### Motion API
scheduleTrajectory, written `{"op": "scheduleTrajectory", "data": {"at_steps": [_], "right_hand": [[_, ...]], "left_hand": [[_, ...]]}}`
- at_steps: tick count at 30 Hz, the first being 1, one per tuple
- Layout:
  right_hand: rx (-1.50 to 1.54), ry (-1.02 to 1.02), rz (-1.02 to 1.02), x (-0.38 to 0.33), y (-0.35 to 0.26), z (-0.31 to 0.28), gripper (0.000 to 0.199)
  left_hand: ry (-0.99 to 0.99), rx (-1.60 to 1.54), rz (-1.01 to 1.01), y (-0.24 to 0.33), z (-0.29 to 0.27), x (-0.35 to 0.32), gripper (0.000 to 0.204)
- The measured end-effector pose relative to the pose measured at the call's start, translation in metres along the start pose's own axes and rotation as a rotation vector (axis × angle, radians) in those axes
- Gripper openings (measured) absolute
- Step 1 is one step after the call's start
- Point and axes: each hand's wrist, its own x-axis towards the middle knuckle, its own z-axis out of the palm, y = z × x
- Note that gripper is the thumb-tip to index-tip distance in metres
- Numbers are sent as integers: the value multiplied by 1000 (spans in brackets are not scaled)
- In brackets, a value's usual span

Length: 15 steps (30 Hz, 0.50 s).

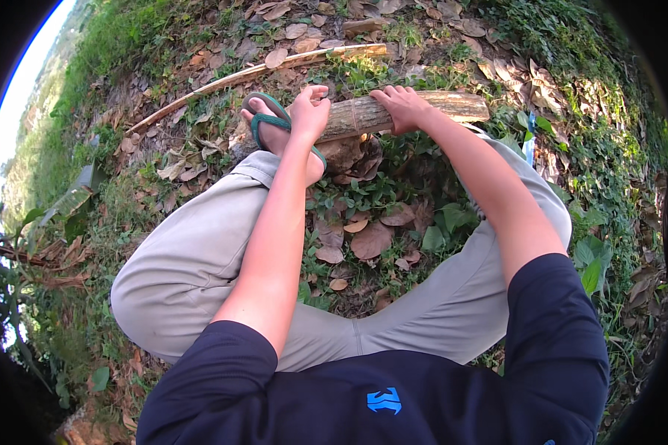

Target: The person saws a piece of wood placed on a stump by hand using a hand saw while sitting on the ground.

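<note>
A thick brown log (pixel 364 116) lies across the ground in front of me, its cut end at the right. My left hand (pixel 309 111) grips the log near its left part, right beside my left foot in a green flip-flop (pixel 269 127). Further right along the log, my right hand (pixel 401 105) is closed over its top. I am squatting, grey trousers (pixel 193 252) at both sides.
A long thin pale stick (pixel 260 70) lies on the ground beyond the log. Dry brown leaves (pixel 371 241) and green weeds cover the soil between my knees. A grassy slope rises at the left and right.
</note>
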Motion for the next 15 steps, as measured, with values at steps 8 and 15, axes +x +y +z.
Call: {"op": "scheduleTrajectory", "data": {"at_steps": [8, 15], "right_hand": [[82, -3, -19, -11, 7, 5, 106], [52, 39, -37, -13, 8, 0, 103]], "left_hand": [[-17, -16, 7, 12, 8, -8, 33], [-258, 216, -25, -12, 28, -9, 43]]}}
